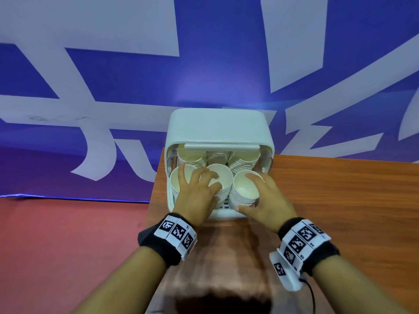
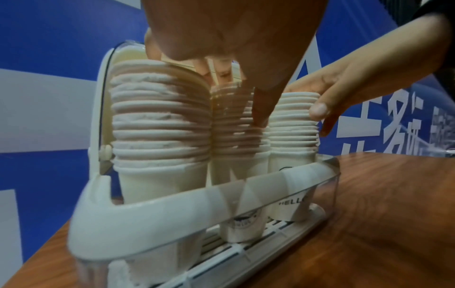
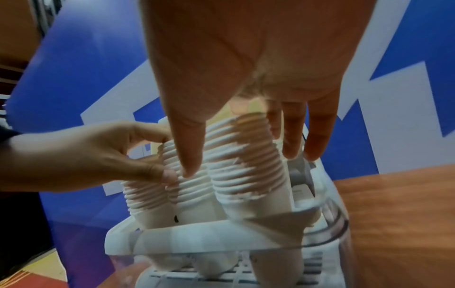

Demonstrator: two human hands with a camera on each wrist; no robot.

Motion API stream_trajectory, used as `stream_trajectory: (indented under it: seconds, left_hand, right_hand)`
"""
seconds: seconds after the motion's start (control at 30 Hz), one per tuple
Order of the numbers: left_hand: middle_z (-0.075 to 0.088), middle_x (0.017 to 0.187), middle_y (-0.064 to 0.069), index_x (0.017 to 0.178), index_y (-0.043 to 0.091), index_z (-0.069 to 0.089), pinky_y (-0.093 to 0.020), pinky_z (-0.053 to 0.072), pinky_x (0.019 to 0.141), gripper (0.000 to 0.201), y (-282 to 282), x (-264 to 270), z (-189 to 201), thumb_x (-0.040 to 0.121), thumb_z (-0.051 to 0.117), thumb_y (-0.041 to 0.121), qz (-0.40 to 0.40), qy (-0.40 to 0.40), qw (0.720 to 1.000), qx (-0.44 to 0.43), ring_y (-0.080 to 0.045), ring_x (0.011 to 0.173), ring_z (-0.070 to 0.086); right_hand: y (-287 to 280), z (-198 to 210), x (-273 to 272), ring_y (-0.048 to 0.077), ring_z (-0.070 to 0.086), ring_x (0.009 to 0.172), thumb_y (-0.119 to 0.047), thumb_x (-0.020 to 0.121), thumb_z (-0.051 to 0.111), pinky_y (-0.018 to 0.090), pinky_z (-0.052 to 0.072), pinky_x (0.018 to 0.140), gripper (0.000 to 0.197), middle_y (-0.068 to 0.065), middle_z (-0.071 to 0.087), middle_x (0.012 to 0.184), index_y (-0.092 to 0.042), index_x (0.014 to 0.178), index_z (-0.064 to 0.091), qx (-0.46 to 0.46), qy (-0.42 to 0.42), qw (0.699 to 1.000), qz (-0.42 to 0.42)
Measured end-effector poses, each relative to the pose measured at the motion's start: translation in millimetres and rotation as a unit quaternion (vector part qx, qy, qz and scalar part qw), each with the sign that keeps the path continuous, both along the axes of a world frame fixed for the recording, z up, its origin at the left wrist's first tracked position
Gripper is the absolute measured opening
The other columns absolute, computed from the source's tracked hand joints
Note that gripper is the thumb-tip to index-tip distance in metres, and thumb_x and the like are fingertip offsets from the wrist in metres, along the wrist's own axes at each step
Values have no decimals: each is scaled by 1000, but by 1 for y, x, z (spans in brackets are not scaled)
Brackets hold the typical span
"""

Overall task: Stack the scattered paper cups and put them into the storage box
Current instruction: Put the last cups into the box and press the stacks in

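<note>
the white storage box (image 1: pixel 218 126) stands at the far left corner of the wooden worktop (image 1: pixel 340 200), its hood raised at the back and its front open toward the person. inside it stand stacks of paper cups – three in the front row, more behind them under the hood. the left hand (image 1: pixel 197 191) lies over the front left stack (image 1: pixel 175 180) and the middle stack (image 1: pixel 223 177), fingers spread across their rims, the thumb down against the side of the middle stack; in the left wrist view the thumb tip sits between the middle stack (image 2: pixel 236 124) and the one to its right. the right hand (image 1: pixel 264 200) wraps the front right stack (image 1: pixel 244 189) – fingers curled round its far side, thumb along the near side by the box's front edge, so this grip is closed round the stack. in the right wrist view the stack (image 3: pixel 246 155) sits between thumb and fingers, its lower part behind the clear front wall (image 3: pixel 320 243) of the box. both wrists wear black bands with coded white tags (image 1: pixel 176 232). a blue banner (image 1: pixel 113 87) with white shapes hangs behind
</note>
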State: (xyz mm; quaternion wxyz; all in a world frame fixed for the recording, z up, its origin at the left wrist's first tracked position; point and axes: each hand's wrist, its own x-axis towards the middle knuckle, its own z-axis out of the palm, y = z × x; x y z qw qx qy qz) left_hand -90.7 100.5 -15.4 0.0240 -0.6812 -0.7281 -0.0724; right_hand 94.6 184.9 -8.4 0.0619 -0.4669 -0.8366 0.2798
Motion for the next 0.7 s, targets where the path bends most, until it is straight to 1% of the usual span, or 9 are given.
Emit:
stream_trajectory:
  seconds: [0.1, 0.2, 0.3, 0.37, 0.43, 0.5, 0.57, 0.63, 0.7]
  left_hand:
    - [65, 96, 6, 98, 24, 67, -65, -10, 102, 21, 2, 7, 1, 77, 70, 28, -6, -6, 999, -41, -21, 107, 55]
    - [65, 76, 9, 82, 25, 68, -68, -1, 102, 22, 5, 6, -1, 65, 81, 26, -11, 8, 999, -31, -19, 88, 62]
    - [63, 98, 9, 103, 26, 61, -64, -18, 103, 17, 12, 10, 8, 87, 59, 30, -3, 6, 996, -85, -17, 110, 51]
    - [58, 111, 9, 113, 28, 55, -64, -19, 102, 24, 16, 11, 9, 93, 47, 36, -9, 13, 996, -90, -16, 120, 42]
    - [55, 119, 8, 115, 28, 57, -64, -11, 106, 31, 16, 9, 11, 89, 49, 43, -18, -22, 997, -69, -17, 122, 43]
    - [58, 119, 1, 110, 24, 62, -59, 19, 107, 41, 11, 3, 9, 82, 48, 51, -13, -82, 997, -2, -24, 115, 52]
    - [59, 118, -7, 107, 17, 63, -45, 42, 94, 46, 6, -4, 8, 81, 44, 50, 17, -116, 990, 73, -29, 108, 56]
    - [58, 120, -9, 109, 15, 63, -40, 45, 88, 47, 4, -10, 11, 84, 39, 47, 52, -104, 989, 94, -29, 109, 54]
    - [55, 125, -10, 114, 16, 61, -41, 43, 90, 55, 7, -13, 13, 85, 31, 51, 82, -84, 991, 65, -29, 114, 50]
  right_hand:
    - [3, -9, -7, 21, 42, 124, -35, 68, 78, 39, 43, 100, 77, -4, 33, 138, -34, 132, 36, -23, 18, 999, -34]
    - [11, -6, -11, 20, 43, 121, -24, 71, 77, 33, 41, 98, 73, 0, 36, 134, -29, 132, 38, -20, 40, 997, -56]
    - [19, -2, -11, 21, 44, 119, -20, 72, 76, 27, 39, 95, 73, 3, 36, 134, -28, 133, 37, -9, 50, 997, -62]
    - [23, -2, -10, 23, 46, 118, -21, 72, 76, 31, 44, 95, 73, 4, 36, 134, -28, 133, 37, -10, 31, 998, -55]
    - [25, -2, -8, 24, 46, 118, -23, 72, 77, 34, 45, 95, 73, 4, 37, 134, -27, 133, 37, -13, 18, 998, -51]
    - [23, -1, -6, 24, 43, 121, -26, 71, 77, 34, 41, 98, 73, 4, 37, 134, -25, 133, 38, -13, 15, 999, -51]
    - [18, 2, -3, 24, 42, 122, -35, 71, 76, 36, 42, 98, 71, 3, 38, 133, -26, 132, 41, 21, 3, 998, -51]
    - [12, 7, -1, 25, 44, 117, -44, 71, 73, 39, 44, 93, 63, 4, 42, 130, -23, 126, 49, 114, -13, 992, -43]
    - [8, 11, -5, 26, 47, 110, -48, 72, 70, 40, 43, 89, 55, 4, 47, 127, -21, 118, 57, 200, -14, 980, -21]
